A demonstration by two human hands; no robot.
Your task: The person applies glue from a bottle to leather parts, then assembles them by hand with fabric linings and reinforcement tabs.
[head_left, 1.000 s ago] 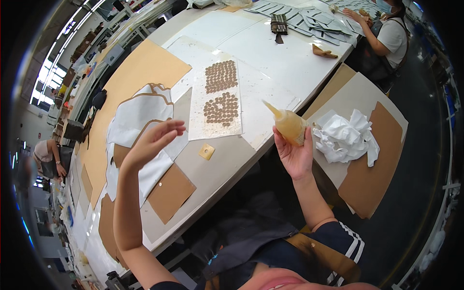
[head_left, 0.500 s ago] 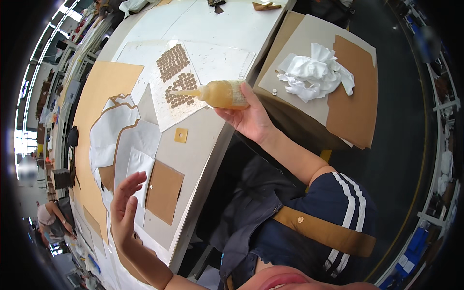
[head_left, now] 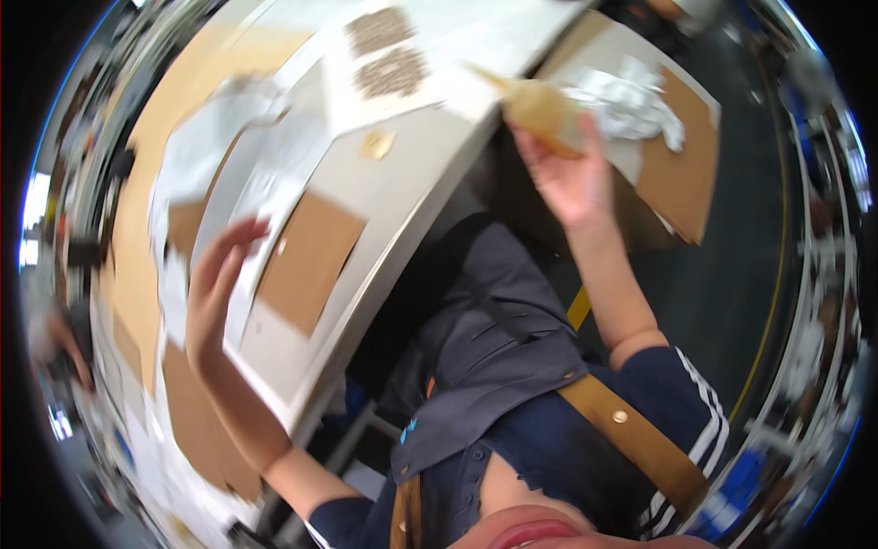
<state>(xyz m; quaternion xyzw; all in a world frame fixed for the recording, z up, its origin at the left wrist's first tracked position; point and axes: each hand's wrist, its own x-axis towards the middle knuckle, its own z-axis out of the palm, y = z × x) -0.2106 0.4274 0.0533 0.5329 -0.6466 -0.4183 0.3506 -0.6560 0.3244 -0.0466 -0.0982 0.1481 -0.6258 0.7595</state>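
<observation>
Workshop table (head_left: 421, 156), pale & a bit blurred, runs left of the grip. R hand (head_left: 569, 183) wraps a translucent squeeze bottle (head_left: 541, 110), held up off the surface, nozzle (head_left: 489, 77) slanting up-left, prob. so it doesn't drip. Amber stuff (head_left: 556, 144) inside looks darker toward the palm; exact lvl can't tell. L hand (head_left: 213, 279), fingers loosely spread w/ nothing seen in them, is nr a brown panel (head_left: 311, 261). Crumpled white material (head_left: 631, 105) lies right of the bottle grip; brown discs (head_left: 391, 73) beyond-left, grouped prob. to keep 'em together.

Amber bottle (head_left: 549, 114), brown panel (head_left: 313, 263), yellow square (head_left: 376, 145), white bundle (head_left: 626, 102), navy sleeve (head_left: 647, 375) with white stripes
</observation>
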